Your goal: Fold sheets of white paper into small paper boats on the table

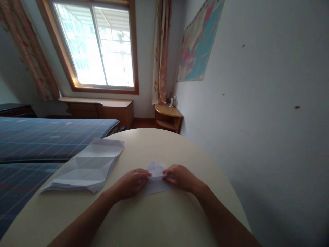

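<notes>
A small folded white paper (pixel 155 175) with a pointed top lies on the round cream table (pixel 159 219) in front of me. My left hand (pixel 132 183) rests on its left side with fingers curled and pinching the paper's edge. On the right side, my right hand (pixel 180 177) presses down with fingertips closed on the fold. Part of the paper is hidden under both hands.
A stack of creased white sheets (pixel 88 166) lies at the table's left edge. A bed with a blue plaid cover (pixel 38 140) stands to the left. The white wall (pixel 257 120) runs close along the right. A wooden corner shelf (pixel 168 118) and a desk (pixel 102 108) sit under the window.
</notes>
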{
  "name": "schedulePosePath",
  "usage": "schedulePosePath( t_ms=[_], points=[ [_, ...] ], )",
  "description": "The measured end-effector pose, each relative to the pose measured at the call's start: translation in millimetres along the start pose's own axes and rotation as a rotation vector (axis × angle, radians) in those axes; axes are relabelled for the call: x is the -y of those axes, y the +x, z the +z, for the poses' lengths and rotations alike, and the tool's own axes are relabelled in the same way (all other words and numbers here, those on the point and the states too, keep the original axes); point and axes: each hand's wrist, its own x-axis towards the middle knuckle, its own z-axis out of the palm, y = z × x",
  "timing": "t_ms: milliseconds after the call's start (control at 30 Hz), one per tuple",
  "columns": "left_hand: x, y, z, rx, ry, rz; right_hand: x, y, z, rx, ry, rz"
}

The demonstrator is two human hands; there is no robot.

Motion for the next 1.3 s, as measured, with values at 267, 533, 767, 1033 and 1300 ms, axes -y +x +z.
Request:
schedulePosePath(
  t_ms=[267,533,767,1033,1300],
  points=[
    [5.9,-0.7,4.7,-0.030,0.187,-0.057,3.9,2.2,-1.8,-0.014,-0.022,0.086],
    [-11.2,4.9,12.0,-0.069,0.416,0.113,-5.7,7.6,11.2,-0.079,0.063,0.061],
    [-29.4,3.6,22.8,0.053,0.317,-0.044,3.6,12.7,18.3,-0.176,-0.047,0.041],
    [-7.1,0.6,35.4,0.028,0.171,-0.055,39.7,10.5,51.2,0.025,0.077,0.066],
    [-9.9,1.4,32.5,0.115,0.262,-0.185,5.5,5.1,35.3,0.062,-0.069,0.358]
  ],
)
